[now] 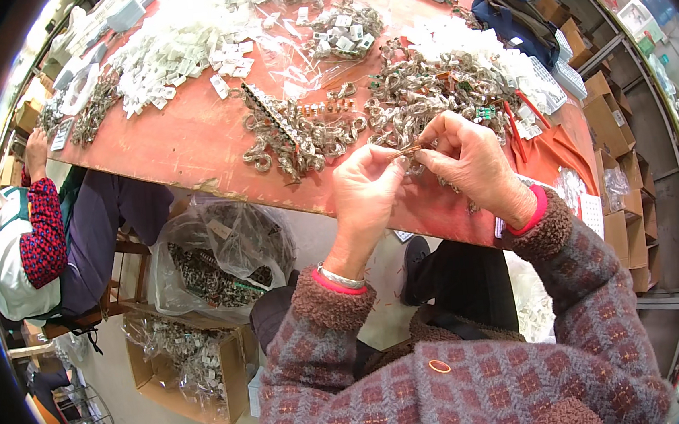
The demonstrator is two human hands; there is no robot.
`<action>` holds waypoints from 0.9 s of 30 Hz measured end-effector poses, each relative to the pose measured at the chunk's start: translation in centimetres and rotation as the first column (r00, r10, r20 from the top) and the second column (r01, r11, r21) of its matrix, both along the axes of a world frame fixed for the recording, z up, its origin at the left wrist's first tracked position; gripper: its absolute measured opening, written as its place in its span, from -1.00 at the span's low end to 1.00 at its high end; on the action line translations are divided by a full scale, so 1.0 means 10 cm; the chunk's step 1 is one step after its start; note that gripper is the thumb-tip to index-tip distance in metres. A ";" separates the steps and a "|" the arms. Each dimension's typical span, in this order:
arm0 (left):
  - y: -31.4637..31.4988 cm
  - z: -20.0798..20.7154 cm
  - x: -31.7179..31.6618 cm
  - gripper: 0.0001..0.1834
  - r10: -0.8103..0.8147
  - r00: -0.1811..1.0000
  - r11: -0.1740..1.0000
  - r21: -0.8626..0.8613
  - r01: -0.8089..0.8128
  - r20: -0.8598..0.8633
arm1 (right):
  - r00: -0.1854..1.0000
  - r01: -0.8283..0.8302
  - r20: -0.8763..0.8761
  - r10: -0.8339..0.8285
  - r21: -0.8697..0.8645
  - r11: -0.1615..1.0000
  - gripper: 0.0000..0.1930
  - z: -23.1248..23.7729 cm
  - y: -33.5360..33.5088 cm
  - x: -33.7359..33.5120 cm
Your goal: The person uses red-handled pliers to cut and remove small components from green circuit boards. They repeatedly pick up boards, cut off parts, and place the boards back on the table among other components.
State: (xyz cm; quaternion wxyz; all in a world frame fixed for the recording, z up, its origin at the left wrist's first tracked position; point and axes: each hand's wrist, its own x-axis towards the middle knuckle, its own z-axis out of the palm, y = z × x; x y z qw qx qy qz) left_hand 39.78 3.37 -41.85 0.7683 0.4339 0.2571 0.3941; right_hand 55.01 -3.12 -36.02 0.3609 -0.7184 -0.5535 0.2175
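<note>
My left hand point(367, 184) and my right hand point(472, 160) meet over the near edge of the red table point(213, 146). Thumbs and fingertips of both pinch a thin brownish piece like a short wire end point(408, 149); most of it is hidden by the fingers. Just beyond my right hand lies a big heap of small coiled grey cables point(418, 92). To the left of it, a smaller heap of coiled cables point(301, 144) has a dark strip with a row of light dots point(269, 115) across it. Small orange-and-white parts point(326, 108) stand in a row beside that strip.
White plastic parts point(172, 57) are piled at the far left. Red-handled tweezers or pliers point(515, 132) lie right of my hand on orange cloth point(556, 149). Below are a clear bag point(272, 226) and a cardboard box point(221, 384). A co-worker's hand point(35, 151) rests leftward.
</note>
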 end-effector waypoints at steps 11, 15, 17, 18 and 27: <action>0.00 -0.03 0.02 -0.97 0.001 1.000 1.000 0.014 0.000 -0.028 | 0.939 0.090 0.332 -0.086 0.004 0.996 -0.85 0.05 -0.05 -0.04; 0.03 -0.02 0.00 -0.96 -0.042 0.999 0.999 -0.017 0.042 0.008 | 0.995 -0.078 -0.057 0.078 -0.004 0.997 -0.85 0.03 -0.04 0.01; 0.04 -0.03 -0.02 -0.96 -0.084 0.995 0.996 -0.018 0.083 -0.049 | 0.988 -0.114 -0.101 0.114 -0.001 0.993 -0.87 0.00 0.00 0.02; 0.04 -0.04 -0.01 -0.96 -0.072 0.997 0.997 -0.001 0.072 -0.041 | 0.984 -0.108 -0.145 0.100 -0.047 0.993 -0.88 -0.02 0.01 0.03; -0.02 -0.12 0.08 -0.95 0.052 0.994 0.980 0.197 -0.033 -0.093 | 0.997 -0.043 0.057 0.042 0.009 0.999 -0.89 -0.06 -0.02 -0.04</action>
